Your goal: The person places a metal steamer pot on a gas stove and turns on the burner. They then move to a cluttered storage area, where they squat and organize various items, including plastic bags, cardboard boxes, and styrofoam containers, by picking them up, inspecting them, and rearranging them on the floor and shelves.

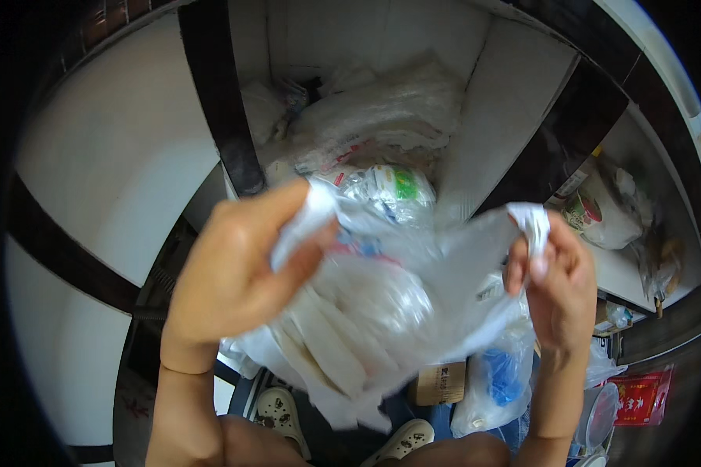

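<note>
Between my hands hangs a thin white translucent plastic bag (pixel 380 303), spread wide with coloured print near its upper edge. My left hand (pixel 245 262) grips the bag's upper left part, blurred by motion. My right hand (pixel 555 280) pinches a bunched white handle of the bag between thumb and fingers. Folded whitish material shows through or inside the lower part of the bag; I cannot tell which. Just beyond the bag, a clear plastic pack with a green label (pixel 406 184) lies in the open compartment, in front of a large heap of plastic bags (pixel 380 111).
A right-hand shelf holds a cup (pixel 582 211) and bagged items. On the floor are a cardboard box (pixel 440 383), a bag with blue contents (pixel 499 379) and white clogs (pixel 280 411) on my feet. A red packet (pixel 641 397) lies at the lower right. Dark cabinet frames (pixel 222 99) flank the compartment.
</note>
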Demonstrator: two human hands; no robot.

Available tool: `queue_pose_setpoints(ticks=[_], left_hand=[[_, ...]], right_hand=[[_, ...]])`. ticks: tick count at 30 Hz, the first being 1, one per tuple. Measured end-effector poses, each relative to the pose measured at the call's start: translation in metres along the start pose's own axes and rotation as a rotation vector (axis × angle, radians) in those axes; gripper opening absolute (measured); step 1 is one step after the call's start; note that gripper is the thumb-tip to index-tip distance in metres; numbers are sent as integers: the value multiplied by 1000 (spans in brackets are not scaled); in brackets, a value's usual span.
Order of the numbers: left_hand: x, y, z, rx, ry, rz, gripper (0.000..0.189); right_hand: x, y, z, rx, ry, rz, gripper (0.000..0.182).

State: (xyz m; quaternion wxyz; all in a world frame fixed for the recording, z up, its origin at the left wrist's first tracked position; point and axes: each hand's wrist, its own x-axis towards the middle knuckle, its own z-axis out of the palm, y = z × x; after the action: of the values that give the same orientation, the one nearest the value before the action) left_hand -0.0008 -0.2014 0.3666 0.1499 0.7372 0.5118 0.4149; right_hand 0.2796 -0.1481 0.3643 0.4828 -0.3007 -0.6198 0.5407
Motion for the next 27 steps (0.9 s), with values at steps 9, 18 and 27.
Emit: queue_pose_setpoints(ticks=[9,18,27], left_hand=[[-10,16,87,-788,-708,22,13],[-18,36,217,-1103,-747,76,15],[-35,42,255,-1199,-722,-74,22]], right_hand=[[-98,16,-38,22,55,162,41],[-116,65,-49,-83,3,301,75],[-117,97,-74,145,-92,454,42]])
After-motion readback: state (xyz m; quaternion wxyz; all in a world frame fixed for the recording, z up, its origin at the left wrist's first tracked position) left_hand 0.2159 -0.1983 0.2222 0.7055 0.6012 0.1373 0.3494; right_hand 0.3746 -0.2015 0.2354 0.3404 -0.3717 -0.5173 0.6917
